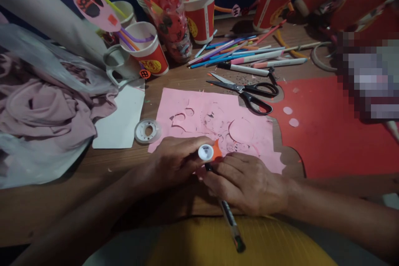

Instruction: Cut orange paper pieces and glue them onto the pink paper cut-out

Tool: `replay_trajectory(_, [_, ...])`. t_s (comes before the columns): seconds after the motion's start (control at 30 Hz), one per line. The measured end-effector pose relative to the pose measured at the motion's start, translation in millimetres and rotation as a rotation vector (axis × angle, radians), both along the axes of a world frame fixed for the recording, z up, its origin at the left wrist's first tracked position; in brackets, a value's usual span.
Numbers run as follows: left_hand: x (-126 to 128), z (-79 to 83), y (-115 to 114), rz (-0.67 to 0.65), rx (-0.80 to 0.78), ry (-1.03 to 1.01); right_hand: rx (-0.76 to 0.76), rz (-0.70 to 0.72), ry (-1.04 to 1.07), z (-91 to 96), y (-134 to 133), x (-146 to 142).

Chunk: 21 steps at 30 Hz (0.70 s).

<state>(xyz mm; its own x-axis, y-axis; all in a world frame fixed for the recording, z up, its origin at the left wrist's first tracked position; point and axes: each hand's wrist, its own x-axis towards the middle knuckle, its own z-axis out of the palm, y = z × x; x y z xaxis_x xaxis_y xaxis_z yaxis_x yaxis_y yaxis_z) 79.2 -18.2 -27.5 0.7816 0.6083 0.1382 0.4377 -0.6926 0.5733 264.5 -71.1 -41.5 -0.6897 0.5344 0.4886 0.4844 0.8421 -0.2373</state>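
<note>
My left hand (176, 160) is closed around a small tube with a white round cap (205, 152) and an orange piece beside it, held just above the pink paper (215, 118). My right hand (246, 181) is closed on a black pen (230, 220) whose barrel runs back toward my body, its tip at the white cap. The pink paper has round holes cut in it and lies flat on the wooden table (46, 203).
Black-handled scissors (249, 91) lie behind the pink paper. A red sheet (330, 133) covers the right side. A tape roll (147, 131) and white paper (121, 116) sit left. Red-and-white paper cups (201, 14) with straws, loose pens (246, 56) and pink cloth (37, 108) crowd the back and left.
</note>
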Motion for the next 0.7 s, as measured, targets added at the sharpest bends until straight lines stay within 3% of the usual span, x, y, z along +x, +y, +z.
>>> replay_trajectory(0.2, [2,-0.2,-2,0.056,0.041,0.008,0.014,-0.009,-0.003,0.9,2,-3])
replay_trajectory(0.43, [-2,-4.8,1,0.001,-0.041,-0.039,0.014,0.015,0.032,3.4,-1,0])
replay_trajectory(0.57, [-2,-5.2,0,0.024,-0.053,-0.055,-0.012,0.104,0.018,8.7,1,16])
replay_trajectory(0.7, [1,-2.0,0,0.03,-0.085,-0.076,-0.158,0.097,0.042,15.0,5,41])
